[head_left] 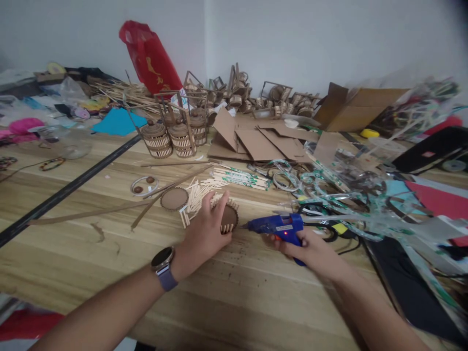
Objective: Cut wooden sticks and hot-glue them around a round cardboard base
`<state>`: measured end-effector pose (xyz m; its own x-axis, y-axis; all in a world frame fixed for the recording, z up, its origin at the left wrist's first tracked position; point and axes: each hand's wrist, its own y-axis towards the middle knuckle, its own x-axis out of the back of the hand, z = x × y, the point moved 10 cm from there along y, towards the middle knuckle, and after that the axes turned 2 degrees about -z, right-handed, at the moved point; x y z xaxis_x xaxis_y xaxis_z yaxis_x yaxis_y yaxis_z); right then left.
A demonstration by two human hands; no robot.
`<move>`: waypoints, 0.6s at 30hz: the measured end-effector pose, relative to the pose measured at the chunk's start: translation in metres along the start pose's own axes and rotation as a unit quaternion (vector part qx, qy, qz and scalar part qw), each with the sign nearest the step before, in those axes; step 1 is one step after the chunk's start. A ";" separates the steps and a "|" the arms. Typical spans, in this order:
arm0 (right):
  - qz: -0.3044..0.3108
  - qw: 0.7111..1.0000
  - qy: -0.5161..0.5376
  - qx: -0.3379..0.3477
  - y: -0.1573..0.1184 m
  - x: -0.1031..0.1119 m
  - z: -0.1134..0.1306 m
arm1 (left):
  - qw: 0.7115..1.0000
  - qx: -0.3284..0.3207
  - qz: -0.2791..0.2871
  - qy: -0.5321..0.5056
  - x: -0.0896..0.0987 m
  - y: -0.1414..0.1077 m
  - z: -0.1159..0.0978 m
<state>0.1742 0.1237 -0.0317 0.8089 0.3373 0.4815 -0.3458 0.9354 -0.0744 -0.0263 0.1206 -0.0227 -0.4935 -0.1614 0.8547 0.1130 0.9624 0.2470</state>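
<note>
My right hand (310, 251) is closed round the grip of a blue glue gun (281, 225), whose small red light is on. Its nozzle points left, close to the edge of a round cardboard base (229, 218) with short wooden sticks standing along its rim. Thumb and fingers of my left hand (206, 222), a watch on the wrist, curl about that base and hold it on the table. A pile of short wooden sticks (199, 195) lies just behind the left hand, partly hidden by it. Beside the pile sits a second cardboard disc (174, 199).
Finished-looking miniature round baskets (156, 141) with handles stand behind, and more are heaped by the wall. Cardboard sheets (261, 144) lie at the centre back. Tangled clear plastic strips (321, 190) and a black cable (329, 234) crowd the right. A dark strip (73, 187) crosses the left.
</note>
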 end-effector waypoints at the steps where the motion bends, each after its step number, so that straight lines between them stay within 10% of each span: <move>1: 0.002 1.000 0.004 0.015 0.000 -0.002 0.001 | 1.000 -0.006 -0.004 -0.001 0.001 0.000 -0.001; 18: 0.017 0.992 -0.111 0.059 0.004 -0.015 0.004 | 1.000 -0.028 -0.009 -0.007 0.002 0.001 -0.004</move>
<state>0.1589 0.1222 -0.0354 0.6752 0.3251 0.6621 -0.4360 0.8999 0.0027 -0.0239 0.1201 -0.0191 -0.5077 -0.1752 0.8435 0.1517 0.9456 0.2878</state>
